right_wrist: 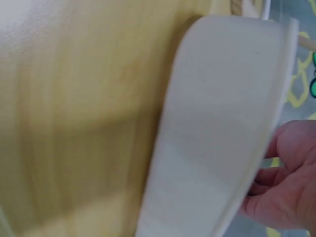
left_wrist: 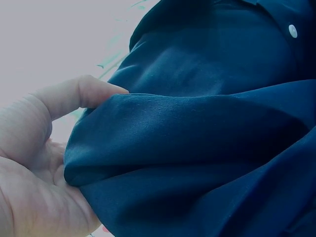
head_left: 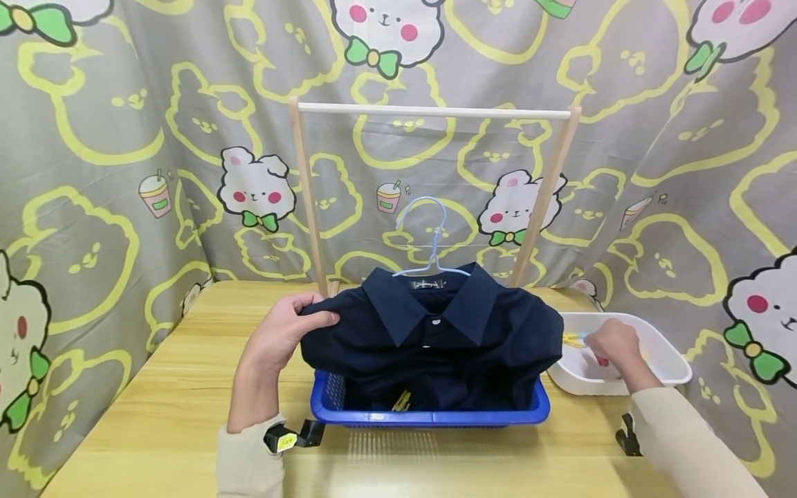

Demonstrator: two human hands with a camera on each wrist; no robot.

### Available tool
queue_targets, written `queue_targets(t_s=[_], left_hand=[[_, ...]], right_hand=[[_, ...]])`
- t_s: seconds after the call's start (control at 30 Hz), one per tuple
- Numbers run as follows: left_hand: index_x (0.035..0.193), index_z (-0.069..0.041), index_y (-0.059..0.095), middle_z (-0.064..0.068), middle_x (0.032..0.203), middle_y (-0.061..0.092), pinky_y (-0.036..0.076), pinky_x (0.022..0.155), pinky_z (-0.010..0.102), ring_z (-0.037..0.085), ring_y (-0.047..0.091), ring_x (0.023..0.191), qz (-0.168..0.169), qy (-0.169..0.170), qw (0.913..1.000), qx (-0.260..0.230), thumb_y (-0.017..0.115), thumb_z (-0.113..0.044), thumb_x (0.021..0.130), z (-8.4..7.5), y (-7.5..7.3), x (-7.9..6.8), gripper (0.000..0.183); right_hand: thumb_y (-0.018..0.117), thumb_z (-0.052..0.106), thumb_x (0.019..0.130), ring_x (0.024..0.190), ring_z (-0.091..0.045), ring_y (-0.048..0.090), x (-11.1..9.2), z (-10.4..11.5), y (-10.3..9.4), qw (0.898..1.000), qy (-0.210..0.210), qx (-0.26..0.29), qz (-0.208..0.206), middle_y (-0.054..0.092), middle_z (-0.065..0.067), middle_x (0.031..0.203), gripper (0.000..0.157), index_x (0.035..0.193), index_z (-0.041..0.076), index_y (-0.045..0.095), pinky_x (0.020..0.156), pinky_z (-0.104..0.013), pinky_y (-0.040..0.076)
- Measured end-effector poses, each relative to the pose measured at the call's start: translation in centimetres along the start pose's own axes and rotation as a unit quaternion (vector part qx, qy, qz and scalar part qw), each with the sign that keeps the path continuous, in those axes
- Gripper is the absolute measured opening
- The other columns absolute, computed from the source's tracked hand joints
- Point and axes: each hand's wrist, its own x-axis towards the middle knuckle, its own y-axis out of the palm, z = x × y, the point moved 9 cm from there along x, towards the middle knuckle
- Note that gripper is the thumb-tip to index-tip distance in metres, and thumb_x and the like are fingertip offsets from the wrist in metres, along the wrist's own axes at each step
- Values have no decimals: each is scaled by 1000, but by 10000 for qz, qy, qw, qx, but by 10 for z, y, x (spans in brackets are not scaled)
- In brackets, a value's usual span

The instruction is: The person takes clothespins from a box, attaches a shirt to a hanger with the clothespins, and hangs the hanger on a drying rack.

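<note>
A dark navy collared shirt is on a light-blue wire hanger, its lower part bunched in a blue plastic basket. My left hand pinches the shirt's shoulder cloth between thumb and fingers; the left wrist view shows the thumb on top of the fold. My right hand reaches into a white basin, close to yellow clothespins and a small pinkish-red piece. In the right wrist view the basin's wall hides its fingertips, so whether they grip anything cannot be made out.
Behind the basket stands a rack with wooden posts and a white crossbar. A yellow clothespin lies in the basket's front. Patterned curtain encloses the wooden table at the back and sides.
</note>
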Motion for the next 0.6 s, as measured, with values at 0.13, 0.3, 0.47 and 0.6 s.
queue_targets(t_s=[0.13,0.3,0.47,0.6], left_hand=[[77,2,52,3,69,45,44,62,30,22,50,66,-15,-15,10000,4,70,-11,84,1,-1,0,23],[77,1,52,3,70,46,43,61,29,21,50,67,-26,-72,10000,-42,70,-11,83,2,0,0,22],[77,1,53,3,71,47,44,63,29,21,50,68,-20,-94,9999,-47,70,-11,83,2,0,1,22],[77,1,52,3,71,47,43,64,30,22,50,70,-54,-84,9999,-2,70,-11,83,2,-1,1,22]], right_hand=[[52,20,77,61,-30,52,0,12,-12,9995,-115,82,-280,55,-4,51,35,45,8,58,57,-35,38],[56,26,85,71,-39,55,-2,28,-37,9952,-268,304,-896,56,-5,56,37,52,10,57,62,-43,40],[55,29,89,72,-38,54,-7,47,-62,9884,-425,570,-1340,55,-5,55,41,57,4,62,66,-47,38],[55,32,92,76,-39,54,-14,64,-78,9840,-561,850,-1460,62,-14,70,40,82,-5,67,62,-43,38]])
